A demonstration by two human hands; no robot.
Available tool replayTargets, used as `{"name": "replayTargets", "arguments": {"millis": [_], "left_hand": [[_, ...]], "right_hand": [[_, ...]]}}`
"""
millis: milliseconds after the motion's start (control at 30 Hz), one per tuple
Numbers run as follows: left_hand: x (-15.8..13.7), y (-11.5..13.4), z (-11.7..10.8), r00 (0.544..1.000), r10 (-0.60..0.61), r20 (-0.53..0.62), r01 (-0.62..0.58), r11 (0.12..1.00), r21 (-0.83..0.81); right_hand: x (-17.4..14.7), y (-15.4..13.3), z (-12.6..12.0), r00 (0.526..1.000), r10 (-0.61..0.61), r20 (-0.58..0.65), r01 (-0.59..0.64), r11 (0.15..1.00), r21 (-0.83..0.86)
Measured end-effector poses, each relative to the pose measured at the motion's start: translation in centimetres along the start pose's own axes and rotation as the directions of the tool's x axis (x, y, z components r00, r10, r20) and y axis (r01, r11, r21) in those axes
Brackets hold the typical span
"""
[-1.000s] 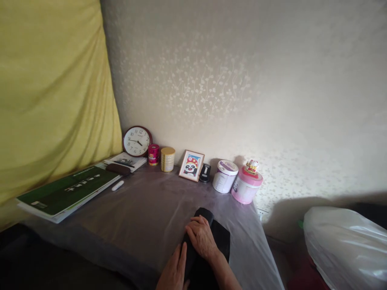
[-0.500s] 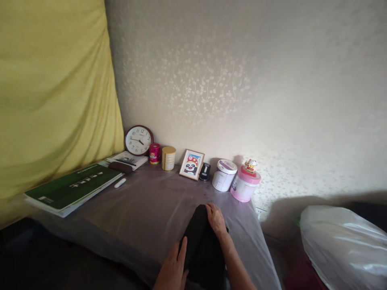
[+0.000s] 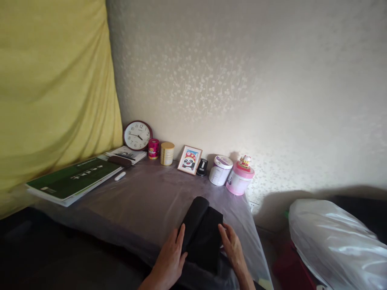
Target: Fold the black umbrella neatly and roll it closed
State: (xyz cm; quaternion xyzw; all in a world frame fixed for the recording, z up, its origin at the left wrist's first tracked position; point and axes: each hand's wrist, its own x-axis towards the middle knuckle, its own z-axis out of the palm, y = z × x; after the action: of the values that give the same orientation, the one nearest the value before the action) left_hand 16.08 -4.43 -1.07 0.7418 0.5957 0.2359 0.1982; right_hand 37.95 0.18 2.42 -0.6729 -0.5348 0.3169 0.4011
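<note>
At the near edge, a person's two hands stand well apart on either side of a black cloth [image 3: 201,241]. The left hand [image 3: 171,253] is closed on the cloth's left edge, its thumb lying toward the viewer; the right hand [image 3: 231,241] pinches the right edge between thumb and fingers. The cloth lies between them at the near right of the grey surface [image 3: 145,201], a thick rolled fold along its left side and a flatter panel to the right; how much of it rests on the surface cannot be told. Beside the surface, at right, a white plastic bag [image 3: 335,237] bulges above a dark red object [image 3: 292,264]. At left lies a green book [image 3: 75,177], with a small white oblong object [image 3: 120,176] just beside it and a brown case [image 3: 119,161] at its far end. Along the back, from right to left, stand a pink tub [image 3: 238,185] topped by a figurine [image 3: 244,162], a white tub [image 3: 220,173], a small black object [image 3: 202,167], a framed panda picture [image 3: 190,160], a yellow-lidded tin [image 3: 167,155], a magenta can [image 3: 153,149] and a round clock [image 3: 138,135]. Beyond are a yellow curtain [image 3: 54,88], left, and a patterned wall [image 3: 287,100].
</note>
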Motion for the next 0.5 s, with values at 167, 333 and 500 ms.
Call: {"name": "replayTargets", "arguments": {"millis": [167, 333, 500], "left_hand": [[-0.2, 0.4, -1.3, 0.998, -0.01, 0.069, 0.011, 1.0, -0.024], [-0.2, 0.4, -1.7, 0.995, 0.016, 0.095, -0.01, 0.998, -0.061], [-0.1, 0.4, -1.2, 0.996, -0.017, 0.084, 0.021, 0.998, -0.055]], "right_hand": [[-0.3, -1.0, 1.1, 1.0, 0.012, -0.003, -0.012, 1.0, 0.021], [0.0, -3.5, 1.8, 0.994, -0.02, 0.11, -0.003, 0.978, 0.207], [0.8, -6.3, 3.9, 0.983, -0.033, 0.178, -0.042, 0.914, 0.404]]}}
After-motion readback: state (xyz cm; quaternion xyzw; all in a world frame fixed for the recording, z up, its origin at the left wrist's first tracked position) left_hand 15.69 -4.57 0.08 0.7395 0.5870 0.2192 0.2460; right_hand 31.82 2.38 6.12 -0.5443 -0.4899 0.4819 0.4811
